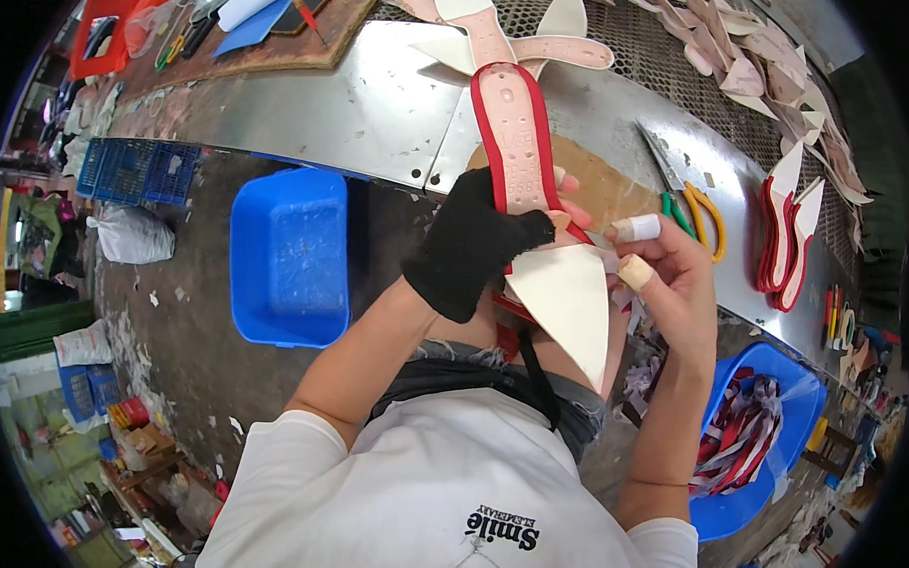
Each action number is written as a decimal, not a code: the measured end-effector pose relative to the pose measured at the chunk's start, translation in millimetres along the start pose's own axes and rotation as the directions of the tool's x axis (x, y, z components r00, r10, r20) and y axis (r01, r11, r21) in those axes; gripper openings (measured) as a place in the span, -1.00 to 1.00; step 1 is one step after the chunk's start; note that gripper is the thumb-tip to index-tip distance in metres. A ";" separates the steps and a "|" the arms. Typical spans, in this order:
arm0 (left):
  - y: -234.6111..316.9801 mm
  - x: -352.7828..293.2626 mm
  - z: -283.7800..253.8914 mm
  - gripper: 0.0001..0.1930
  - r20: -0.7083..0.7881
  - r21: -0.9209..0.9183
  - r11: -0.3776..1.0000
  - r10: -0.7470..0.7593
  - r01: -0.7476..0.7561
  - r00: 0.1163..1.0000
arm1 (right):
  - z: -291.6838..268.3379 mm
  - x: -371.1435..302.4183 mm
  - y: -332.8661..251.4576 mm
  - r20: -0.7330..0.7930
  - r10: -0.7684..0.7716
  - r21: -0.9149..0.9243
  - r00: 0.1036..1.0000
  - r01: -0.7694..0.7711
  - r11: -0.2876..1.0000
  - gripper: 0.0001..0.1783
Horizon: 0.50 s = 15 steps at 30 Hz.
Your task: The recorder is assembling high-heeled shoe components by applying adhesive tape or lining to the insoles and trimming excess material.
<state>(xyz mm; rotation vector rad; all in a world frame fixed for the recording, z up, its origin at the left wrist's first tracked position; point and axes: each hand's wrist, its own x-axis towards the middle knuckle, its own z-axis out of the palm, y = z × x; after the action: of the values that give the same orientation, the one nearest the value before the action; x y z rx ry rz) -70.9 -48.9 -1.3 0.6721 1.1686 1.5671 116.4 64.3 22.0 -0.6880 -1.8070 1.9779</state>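
A long shoe insole (513,126) with a pale pink, perforated middle, red edging and a pointed white end is held in front of me. My left hand (464,242), in a black fingerless glove, is closed around its narrow middle, with the thumb on top. At the right edge of the insole, beside the white end, my right hand (675,277) pinches a thin pale strip (608,259) between thumb and forefinger. Both these fingertips are wrapped in tape. More pink and white insoles (483,35) lie just beyond the held one.
Scissors (690,197) with green and yellow handles and red-edged insoles (777,235) rest on the metal table (380,111). A pile of insoles (753,54) lies at the far right. Blue bins (288,323) stand at both sides; the right one holds red and white strips (738,434).
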 end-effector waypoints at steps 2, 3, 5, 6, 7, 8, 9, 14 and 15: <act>5.0 0.4 -3.3 -0.63 0.100 -0.012 0.995 -0.100 0.102 0.990 | -11.2 2.6 -2.6 0.011 0.134 -0.024 0.991 -0.134 0.991 -0.79; 5.5 0.4 -2.7 -0.63 0.111 -0.014 0.995 -0.101 0.103 0.989 | -19.3 6.2 -2.7 -0.081 0.021 -0.151 0.996 -0.033 0.988 -0.78; 5.6 -1.6 -7.2 -0.64 0.164 -0.391 0.872 -0.250 0.295 0.954 | -45.8 13.4 13.3 -0.269 -0.095 -0.321 0.959 0.004 0.947 -0.71; 0.1 0.1 -12.7 -0.66 0.259 -0.481 0.784 -0.302 0.393 0.918 | -62.4 9.0 19.2 -0.275 -0.101 -0.326 0.956 0.006 0.946 -0.71; 1.8 -1.3 -14.8 -0.69 0.323 -0.577 0.686 -0.307 0.443 0.895 | -77.3 2.9 22.3 -0.332 -0.209 -0.699 0.920 -0.091 0.709 -0.68; 3.0 -4.0 -15.1 -0.71 0.387 -0.657 0.572 -0.302 0.490 0.871 | -86.6 0.5 25.7 -0.334 -0.331 -0.916 0.883 -0.221 0.335 -0.66; -2.2 -9.2 -9.7 -0.73 0.401 -0.745 0.475 -0.243 0.469 0.883 | -89.5 1.0 31.4 -0.333 -0.335 -0.917 0.881 -0.219 0.334 -0.66; -13.8 -6.7 -1.2 -0.75 0.658 -0.688 0.360 -0.056 0.630 0.751 | -87.6 14.6 44.6 -0.251 -0.364 -0.963 0.897 -0.194 0.185 -0.60; -14.6 -7.4 5.6 -0.76 0.482 -0.763 0.462 -0.061 0.453 0.874 | -89.5 15.9 46.1 -0.241 -0.369 -0.966 0.898 -0.183 0.185 -0.60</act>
<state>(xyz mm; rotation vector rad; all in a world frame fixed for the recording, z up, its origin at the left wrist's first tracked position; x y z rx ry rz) -57.9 -53.9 -11.6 0.0709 0.0508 1.4107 158.1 141.1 -30.5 -1.1708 -2.5486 0.1311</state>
